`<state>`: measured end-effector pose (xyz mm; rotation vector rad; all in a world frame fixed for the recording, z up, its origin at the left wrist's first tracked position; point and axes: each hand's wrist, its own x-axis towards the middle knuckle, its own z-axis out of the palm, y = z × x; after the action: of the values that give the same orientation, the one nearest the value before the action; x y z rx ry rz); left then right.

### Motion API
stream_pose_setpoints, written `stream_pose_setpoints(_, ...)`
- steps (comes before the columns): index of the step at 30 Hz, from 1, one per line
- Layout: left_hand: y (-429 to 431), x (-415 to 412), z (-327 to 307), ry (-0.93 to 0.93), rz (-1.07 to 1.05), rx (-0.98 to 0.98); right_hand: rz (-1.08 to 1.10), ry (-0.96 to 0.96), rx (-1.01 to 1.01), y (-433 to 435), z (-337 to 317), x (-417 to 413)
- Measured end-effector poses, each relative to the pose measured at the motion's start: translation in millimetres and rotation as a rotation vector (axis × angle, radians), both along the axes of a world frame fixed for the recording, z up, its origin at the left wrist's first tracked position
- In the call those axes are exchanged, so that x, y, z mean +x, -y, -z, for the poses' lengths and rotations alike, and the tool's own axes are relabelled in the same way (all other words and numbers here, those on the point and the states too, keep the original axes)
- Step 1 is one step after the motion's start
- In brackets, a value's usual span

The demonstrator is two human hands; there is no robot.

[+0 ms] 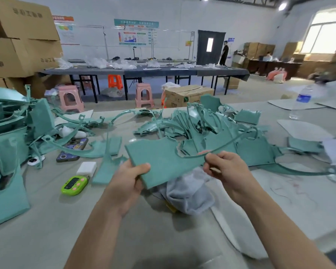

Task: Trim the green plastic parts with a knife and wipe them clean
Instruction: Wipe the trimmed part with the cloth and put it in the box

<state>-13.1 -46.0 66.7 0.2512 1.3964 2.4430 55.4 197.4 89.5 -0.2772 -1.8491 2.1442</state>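
Both on green part [163,158]: left hand [131,179], right hand [227,169] | cloth [190,193] half-hidden beneath

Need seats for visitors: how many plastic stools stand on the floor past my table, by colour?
Pink stools: 2
Orange stool: 1
Total: 3
A pinkish shape under the far table is too unclear to count.

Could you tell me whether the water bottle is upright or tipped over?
Upright: the water bottle stands on its base, its neck pointing up.
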Motion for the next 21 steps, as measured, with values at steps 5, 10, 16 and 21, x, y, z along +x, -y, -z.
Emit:
stream_pose_setpoints(5, -80, 43, -12, -0.009, 0.018, -0.141, 0.083, -0.034, 0.018, -43, 6, 78)
stream_pose_setpoints(10, -178, 109, -2, -0.173, 0.073, -0.406, 0.516, -0.054, -0.176, -87, 35, 189)
stream_pose_setpoints(16, -294, 246, 36, -0.186, 0.531, -0.5, 1.05, 0.0, -0.581, -117, 102, 348)
stream_pose_setpoints(21, -351, 360, 98, 0.026, 0.986, -0.628, 1.366, 0.071, -0.785, -117, 155, 474)
